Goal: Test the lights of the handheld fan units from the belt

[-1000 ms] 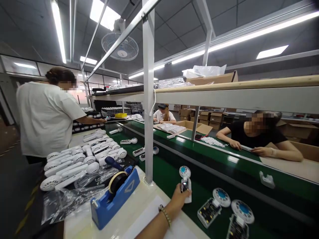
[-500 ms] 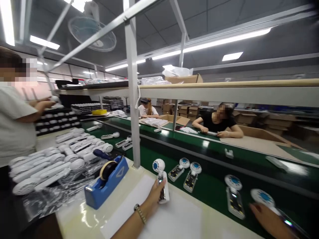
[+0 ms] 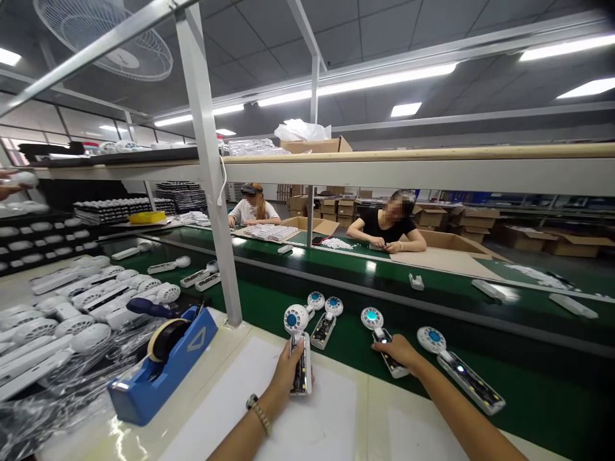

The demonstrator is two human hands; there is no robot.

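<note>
My left hand (image 3: 284,372) is closed round the handle of a white handheld device (image 3: 302,374), held upright over the white sheet. Its round, perforated head has a blue centre, and the open handle bares a circuit board. My right hand (image 3: 401,353) grips the handle of a similar device (image 3: 372,318) on the green belt; its centre glows turquoise. Right of that hand lies another open-handled device (image 3: 471,381) with a small light lit on its board. Two more, one of them a device (image 3: 324,330) with a bare board, lie just behind my left hand.
A blue tape dispenser (image 3: 166,365) stands left of my left arm, beside a pile of white devices (image 3: 91,301) and clear plastic. A metal post (image 3: 211,166) rises at the belt's near edge. Two people sit across the belt (image 3: 269,301).
The view has turned right. My right hand has moved left from the rightmost device to the neighbouring one and now grips it. My left hand still holds its device.
</note>
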